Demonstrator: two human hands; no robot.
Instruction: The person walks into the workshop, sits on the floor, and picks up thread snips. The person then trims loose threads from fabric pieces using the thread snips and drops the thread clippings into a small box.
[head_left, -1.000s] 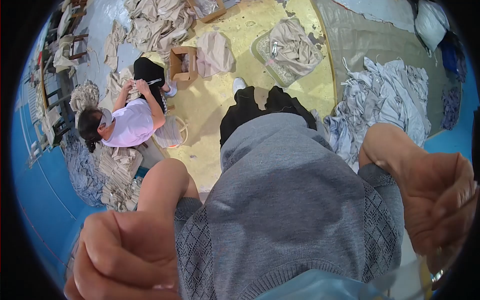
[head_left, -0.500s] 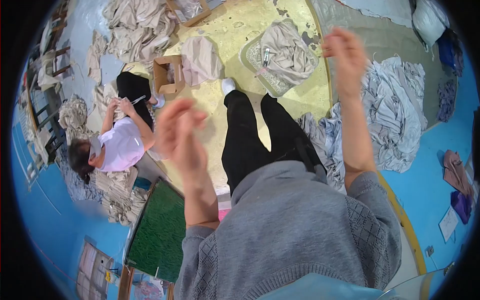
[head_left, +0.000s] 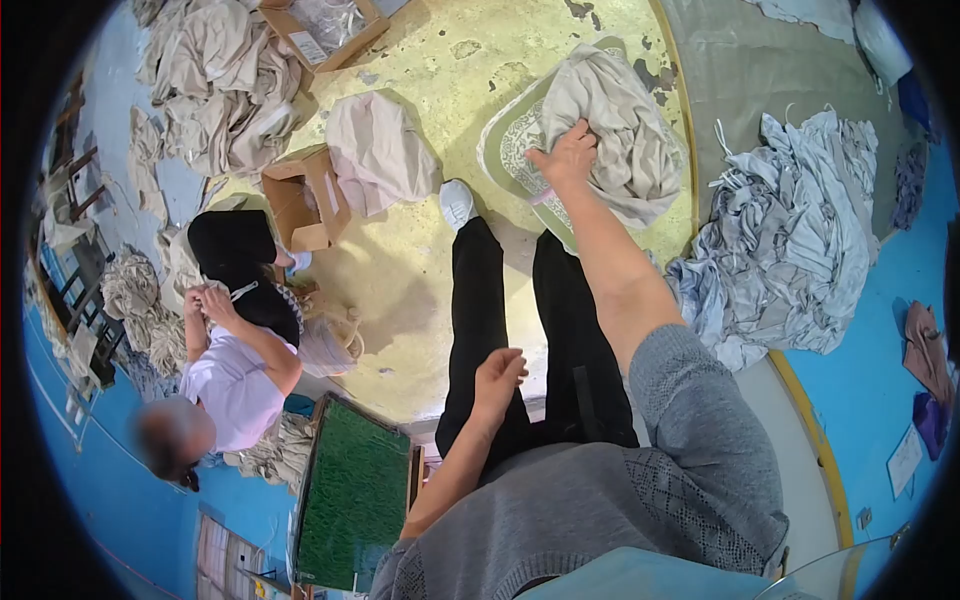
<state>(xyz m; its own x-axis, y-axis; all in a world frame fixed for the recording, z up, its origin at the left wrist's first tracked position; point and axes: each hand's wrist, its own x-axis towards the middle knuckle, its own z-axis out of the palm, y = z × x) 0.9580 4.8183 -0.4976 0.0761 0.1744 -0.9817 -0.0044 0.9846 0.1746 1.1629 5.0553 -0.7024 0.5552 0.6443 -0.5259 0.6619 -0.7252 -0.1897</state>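
Note:
My right hand (head_left: 566,158) reaches over a patterned green-and-white mat (head_left: 507,150). Its thumb is apart from the fingers, and the fingertips are at the edge of a crumpled beige cloth (head_left: 620,130) heaped on the mat. Whether the fingertips press on the cloth is unclear. A small pinkish strip (head_left: 541,197) lies on the mat near my wrist. My left hand (head_left: 499,380) hangs above my black trousers, fingers curled in, with nothing visible in it.
To the left another person (head_left: 240,375) sits holding a small white item. Near that person are an open cardboard box (head_left: 300,200), a pale cloth (head_left: 378,150) and a large beige cloth pile (head_left: 225,80). Grey cloths (head_left: 790,230) lie at right; a green board (head_left: 350,485) stands lower left.
My right hand has moved left and down to the mat, and my left hand has dropped towards my lap. The small tool seen earlier on the mat no longer shows.

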